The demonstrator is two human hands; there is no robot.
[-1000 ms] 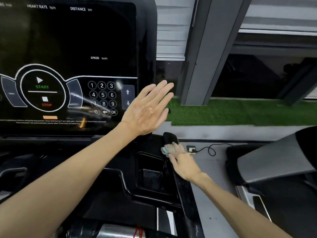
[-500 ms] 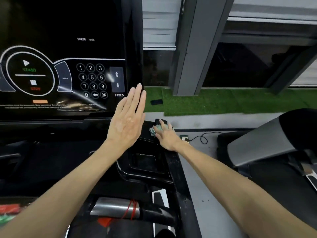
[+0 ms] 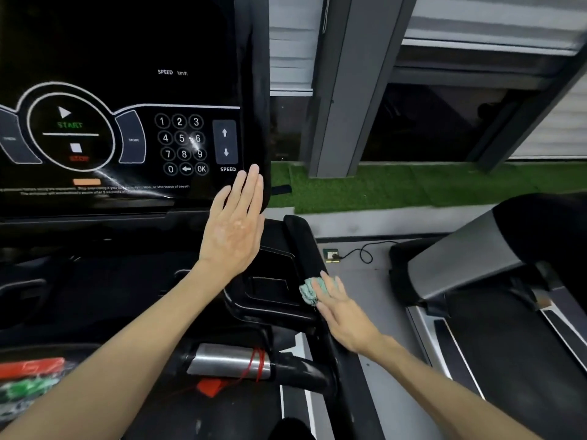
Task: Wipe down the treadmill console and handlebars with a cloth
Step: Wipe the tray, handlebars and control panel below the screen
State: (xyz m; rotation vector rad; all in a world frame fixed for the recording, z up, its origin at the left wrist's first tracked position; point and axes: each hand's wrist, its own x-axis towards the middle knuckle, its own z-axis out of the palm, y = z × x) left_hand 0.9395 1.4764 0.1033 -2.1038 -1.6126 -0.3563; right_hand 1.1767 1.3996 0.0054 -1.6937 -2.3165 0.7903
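The right hand (image 3: 344,315) covers most of the cloth (image 3: 307,289) (only a crumpled edge shows); console (image 3: 133,90) cut off left.

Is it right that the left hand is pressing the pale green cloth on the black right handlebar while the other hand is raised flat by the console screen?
Not quite: the head view shows the right hand pressing the pale green cloth on the black right handlebar. The left hand is the one raised flat by the console screen.

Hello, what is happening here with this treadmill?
A person is cleaning the treadmill. The right hand presses a small teal cloth onto the black right handlebar. The left hand is open and flat, raised in front of the lower right corner of the console screen and holding nothing. Streaks show on the screen.
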